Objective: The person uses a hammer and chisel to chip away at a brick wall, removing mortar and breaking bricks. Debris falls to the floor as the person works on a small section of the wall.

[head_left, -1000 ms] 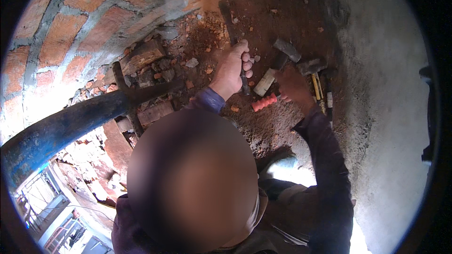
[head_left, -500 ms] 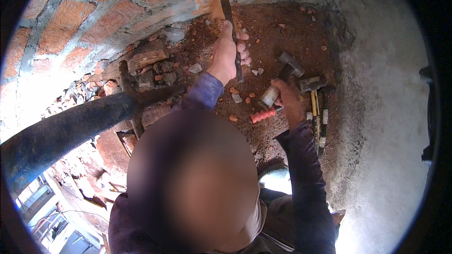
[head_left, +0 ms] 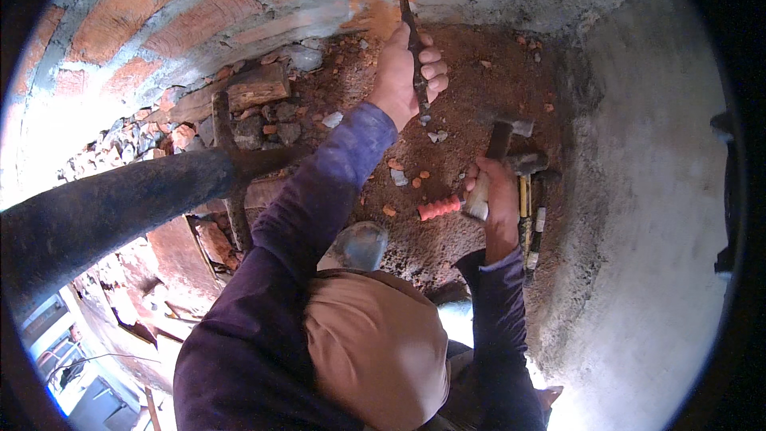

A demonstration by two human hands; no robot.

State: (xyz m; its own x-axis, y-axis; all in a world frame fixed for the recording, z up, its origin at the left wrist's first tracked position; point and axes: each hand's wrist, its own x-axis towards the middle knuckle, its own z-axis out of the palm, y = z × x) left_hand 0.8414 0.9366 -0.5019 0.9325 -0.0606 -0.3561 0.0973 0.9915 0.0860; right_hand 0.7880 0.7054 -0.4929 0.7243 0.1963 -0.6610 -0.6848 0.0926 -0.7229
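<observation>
Chisel of slim dark metal (head_left: 416, 54), clasped in the left hand (head_left: 392, 80), has shifted until its tip lines up with the rough orange brick patch (head_left: 375, 8), while the right hand (head_left: 500, 191) grips a grey-headed, dark-and-pale-handled hammer (head_left: 499, 142).

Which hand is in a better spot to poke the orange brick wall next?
Probably the left hand: it grips a dark, slim metal bar whose tip points at the orange brick wall. The right hand holds a grey-headed hammer, farther from it.
</observation>
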